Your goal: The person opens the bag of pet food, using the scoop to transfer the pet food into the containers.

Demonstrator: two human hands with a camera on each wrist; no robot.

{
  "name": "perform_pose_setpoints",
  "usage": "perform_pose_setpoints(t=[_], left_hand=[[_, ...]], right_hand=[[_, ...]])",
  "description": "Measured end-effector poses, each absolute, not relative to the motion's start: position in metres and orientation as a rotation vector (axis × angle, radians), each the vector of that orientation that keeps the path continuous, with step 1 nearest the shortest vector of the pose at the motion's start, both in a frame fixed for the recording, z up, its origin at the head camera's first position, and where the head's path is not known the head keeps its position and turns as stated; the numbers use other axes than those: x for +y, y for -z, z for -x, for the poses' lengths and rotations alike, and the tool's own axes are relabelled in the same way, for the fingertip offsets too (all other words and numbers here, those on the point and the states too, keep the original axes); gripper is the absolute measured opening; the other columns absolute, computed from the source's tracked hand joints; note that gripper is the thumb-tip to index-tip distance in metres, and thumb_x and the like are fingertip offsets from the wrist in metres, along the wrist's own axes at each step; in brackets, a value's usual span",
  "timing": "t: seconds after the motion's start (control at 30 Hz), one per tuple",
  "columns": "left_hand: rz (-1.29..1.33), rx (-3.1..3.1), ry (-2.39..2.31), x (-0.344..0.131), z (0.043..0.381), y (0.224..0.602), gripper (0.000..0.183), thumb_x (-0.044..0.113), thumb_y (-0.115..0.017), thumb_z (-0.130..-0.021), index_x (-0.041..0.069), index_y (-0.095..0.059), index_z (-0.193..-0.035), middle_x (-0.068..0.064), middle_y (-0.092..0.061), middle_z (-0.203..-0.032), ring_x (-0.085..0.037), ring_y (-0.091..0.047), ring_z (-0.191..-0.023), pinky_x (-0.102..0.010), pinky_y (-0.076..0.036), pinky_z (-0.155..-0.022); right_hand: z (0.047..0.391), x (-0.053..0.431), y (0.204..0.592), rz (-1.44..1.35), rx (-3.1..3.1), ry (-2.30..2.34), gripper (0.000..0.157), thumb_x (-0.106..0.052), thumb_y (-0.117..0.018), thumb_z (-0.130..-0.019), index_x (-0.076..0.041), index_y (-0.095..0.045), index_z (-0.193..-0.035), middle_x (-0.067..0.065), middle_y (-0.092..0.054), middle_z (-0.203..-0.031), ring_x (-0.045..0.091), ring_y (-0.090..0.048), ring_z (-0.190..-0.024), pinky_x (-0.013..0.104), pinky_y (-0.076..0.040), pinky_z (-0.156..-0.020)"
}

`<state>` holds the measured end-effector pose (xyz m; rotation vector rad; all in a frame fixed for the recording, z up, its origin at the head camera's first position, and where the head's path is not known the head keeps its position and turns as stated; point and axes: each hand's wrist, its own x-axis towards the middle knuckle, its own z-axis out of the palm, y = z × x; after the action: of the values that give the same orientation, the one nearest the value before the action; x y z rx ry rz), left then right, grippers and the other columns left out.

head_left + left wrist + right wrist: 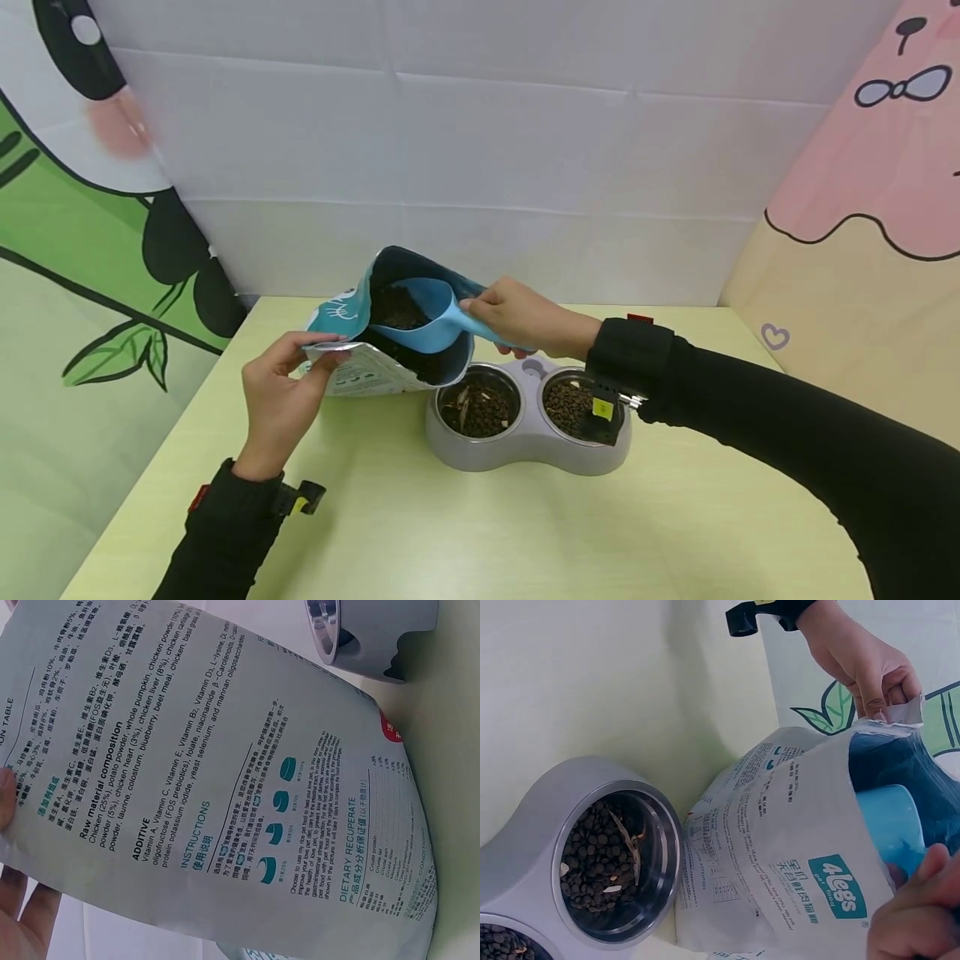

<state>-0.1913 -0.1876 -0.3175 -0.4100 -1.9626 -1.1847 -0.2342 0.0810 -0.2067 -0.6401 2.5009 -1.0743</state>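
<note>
My left hand point(288, 396) pinches the edge of an open pet food bag point(375, 373), which leans to one side with its mouth spread. My right hand point(528, 321) grips the handle of a blue scoop point(431, 337). The scoop's cup sits in the bag's mouth with brown kibble point(397, 307) in it. Beside the bag stands a grey double bowl stand point(525, 446); both of its steel bowls hold brown kibble with some pale bits, as the right wrist view shows in the nearer bowl point(671, 847). The bag's printed back panel point(225, 780) fills the left wrist view.
The bag and bowl stand rest on a pale yellow table point(480, 533). A white sheet point(487, 150) hangs behind it. Cartoon-printed panels stand at the left point(90, 233) and right point(862, 250). The right sleeve's wrist camera overlaps the right bowl in the head view.
</note>
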Motion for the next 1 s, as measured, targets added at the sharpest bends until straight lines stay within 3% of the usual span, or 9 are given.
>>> perform_pose_setpoints(t=[0.23, 0.47, 0.73, 1.0], left_hand=[[0.398, -1.958, 1.185, -0.188, 0.192, 0.317, 0.027, -0.006, -0.070, -0.070, 0.006, -0.064, -0.094, -0.008, -0.064, -0.089, -0.004, -0.057, -0.087, -0.014, -0.045, -0.080], [0.386, -1.957, 1.191, -0.188, 0.191, 0.316, 0.027, -0.006, -0.070, -0.070, 0.006, -0.065, -0.094, -0.008, -0.064, -0.088, -0.004, -0.057, -0.086, -0.014, -0.045, -0.079], [0.387, -1.942, 1.201, -0.188, 0.193, 0.315, 0.026, -0.005, -0.070, -0.071, 0.005, -0.065, -0.094, -0.009, -0.064, -0.088, -0.005, -0.057, -0.085, -0.015, -0.045, -0.079], [0.376, -1.942, 1.194, -0.188, 0.192, 0.315, 0.025, -0.006, -0.070, -0.071, 0.005, -0.064, -0.093, -0.009, -0.064, -0.087, -0.004, -0.057, -0.084, -0.014, -0.045, -0.078]], right_hand=[[0.232, 0.085, 0.208, 0.633, 2.472, 1.124, 0.039, -0.032, -0.039, -0.098, -0.005, -0.060, -0.077, 0.008, -0.043, -0.055, 0.018, -0.039, -0.047, 0.027, -0.037, -0.040], [0.229, 0.090, 0.204, 0.612, 2.466, 1.141, 0.035, -0.033, -0.038, -0.098, -0.009, -0.062, -0.091, 0.009, -0.043, -0.060, 0.018, -0.040, -0.049, 0.027, -0.038, -0.040], [0.227, 0.097, 0.202, 0.662, 2.463, 1.166, 0.039, -0.034, -0.038, -0.097, -0.007, -0.055, -0.075, 0.010, -0.042, -0.065, 0.019, -0.041, -0.050, 0.028, -0.037, -0.040], [0.225, 0.103, 0.200, 0.686, 2.440, 1.205, 0.037, -0.034, -0.040, -0.097, -0.008, -0.056, -0.077, 0.009, -0.041, -0.063, 0.018, -0.039, -0.049, 0.027, -0.034, -0.040]])
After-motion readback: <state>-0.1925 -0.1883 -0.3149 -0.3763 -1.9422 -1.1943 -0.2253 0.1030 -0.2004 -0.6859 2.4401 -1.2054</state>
